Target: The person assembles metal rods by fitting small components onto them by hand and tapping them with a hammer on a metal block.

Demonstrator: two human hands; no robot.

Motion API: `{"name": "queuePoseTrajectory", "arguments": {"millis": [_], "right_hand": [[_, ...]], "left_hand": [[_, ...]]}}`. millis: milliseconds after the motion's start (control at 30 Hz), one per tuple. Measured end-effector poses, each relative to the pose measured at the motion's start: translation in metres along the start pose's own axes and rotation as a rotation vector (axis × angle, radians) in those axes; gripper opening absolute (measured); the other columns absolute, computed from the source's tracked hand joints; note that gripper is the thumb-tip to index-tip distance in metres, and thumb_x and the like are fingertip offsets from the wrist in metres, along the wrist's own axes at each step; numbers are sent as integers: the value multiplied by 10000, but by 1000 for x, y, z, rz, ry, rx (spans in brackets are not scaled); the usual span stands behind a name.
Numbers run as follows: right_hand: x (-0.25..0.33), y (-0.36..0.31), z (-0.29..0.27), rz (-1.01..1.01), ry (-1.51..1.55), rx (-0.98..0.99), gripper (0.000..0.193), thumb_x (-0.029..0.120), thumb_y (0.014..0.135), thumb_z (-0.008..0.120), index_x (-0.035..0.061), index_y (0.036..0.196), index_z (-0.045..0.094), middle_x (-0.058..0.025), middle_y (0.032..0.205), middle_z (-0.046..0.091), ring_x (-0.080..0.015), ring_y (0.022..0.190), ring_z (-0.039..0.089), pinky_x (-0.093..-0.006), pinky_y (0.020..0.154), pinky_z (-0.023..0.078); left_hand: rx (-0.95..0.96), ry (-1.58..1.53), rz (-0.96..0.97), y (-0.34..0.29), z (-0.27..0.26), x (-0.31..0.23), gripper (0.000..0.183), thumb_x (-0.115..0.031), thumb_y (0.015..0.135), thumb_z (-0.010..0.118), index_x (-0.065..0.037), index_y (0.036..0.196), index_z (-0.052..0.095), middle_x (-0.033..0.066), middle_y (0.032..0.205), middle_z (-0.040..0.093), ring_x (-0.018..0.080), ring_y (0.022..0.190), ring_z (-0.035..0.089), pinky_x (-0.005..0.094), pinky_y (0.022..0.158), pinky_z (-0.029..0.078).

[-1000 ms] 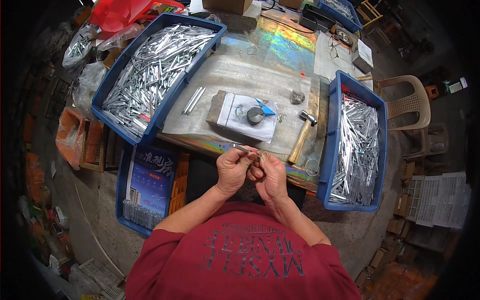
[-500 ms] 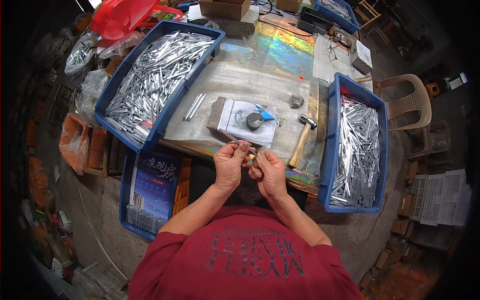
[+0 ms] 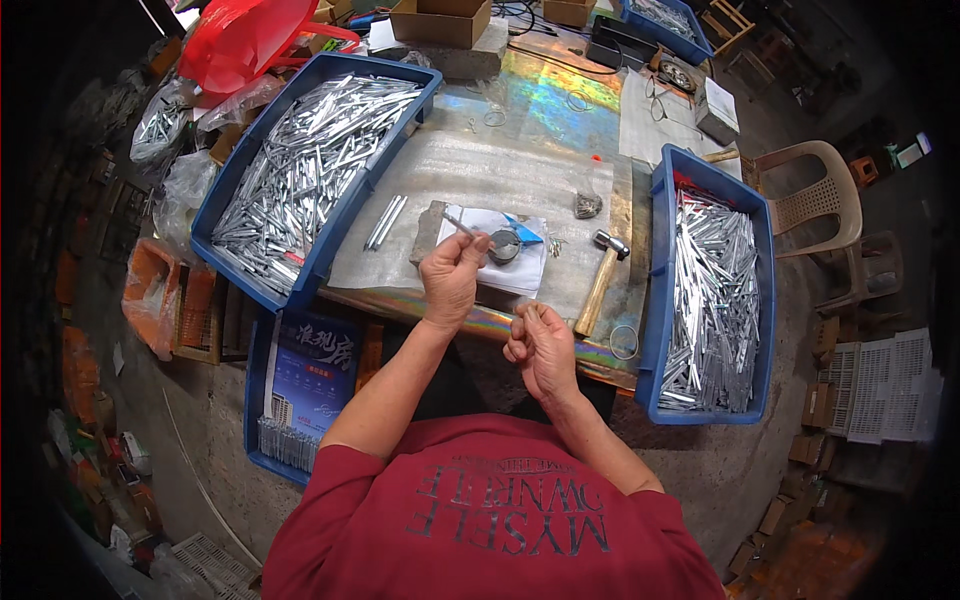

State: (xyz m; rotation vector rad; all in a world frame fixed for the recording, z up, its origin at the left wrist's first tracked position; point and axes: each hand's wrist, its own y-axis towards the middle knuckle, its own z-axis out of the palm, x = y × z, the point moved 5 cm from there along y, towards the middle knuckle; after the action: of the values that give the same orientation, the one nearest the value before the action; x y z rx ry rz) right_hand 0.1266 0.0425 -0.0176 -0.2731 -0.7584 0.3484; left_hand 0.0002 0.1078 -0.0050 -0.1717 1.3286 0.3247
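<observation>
My left hand (image 3: 453, 280) pinches a thin silvery metal strip (image 3: 458, 224) between thumb and fingers, its far end slanting up and left over a paper-covered block (image 3: 432, 232). A short dark cylinder (image 3: 503, 247) stands on the block's white paper, beside a blue patch (image 3: 528, 232). Lower and to the right, at the table's front edge, my right hand (image 3: 545, 350) is closed with thumb and fingertips pressed together; whatever they hold is too small to make out. Near it lies a ball-peen hammer (image 3: 601, 283) with a wooden handle. Several similar strips (image 3: 386, 222) lie left of the block.
A blue bin (image 3: 428, 95) heaped with metal strips stands at left, another (image 3: 655, 300) at right. Small pins (image 3: 556, 246) and a small clear bag (image 3: 588, 205) lie on the table (image 3: 480, 160). Below the left bin is a third blue bin (image 3: 256, 400). A plastic chair (image 3: 835, 200) stands far right.
My left hand has moved up and left, away from my right hand, carrying the metal strip toward the cylinder. My right hand stays near the table edge, slightly lower.
</observation>
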Motion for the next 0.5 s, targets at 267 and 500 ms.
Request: {"name": "queuePoseTrajectory", "arguments": {"millis": [267,500], "right_hand": [[-6,-7,-16,1,-70,9,127,165,836,427,42,844,460,-13,620,446,-73,436,374,-218,446,325],[-7,-7,-18,-2,-61,-3,123,152,837,423,36,836,463,-15,618,443,-74,429,370,-214,443,322]], "left_hand": [[41,112,126,8,4,3,77,-57,757,548,15,766,574,-21,617,512,38,551,412,173,493,346],[48,124,134,10,5,8,88,-63,751,557,22,767,576,-19,612,511,38,540,414,174,483,348]]}}
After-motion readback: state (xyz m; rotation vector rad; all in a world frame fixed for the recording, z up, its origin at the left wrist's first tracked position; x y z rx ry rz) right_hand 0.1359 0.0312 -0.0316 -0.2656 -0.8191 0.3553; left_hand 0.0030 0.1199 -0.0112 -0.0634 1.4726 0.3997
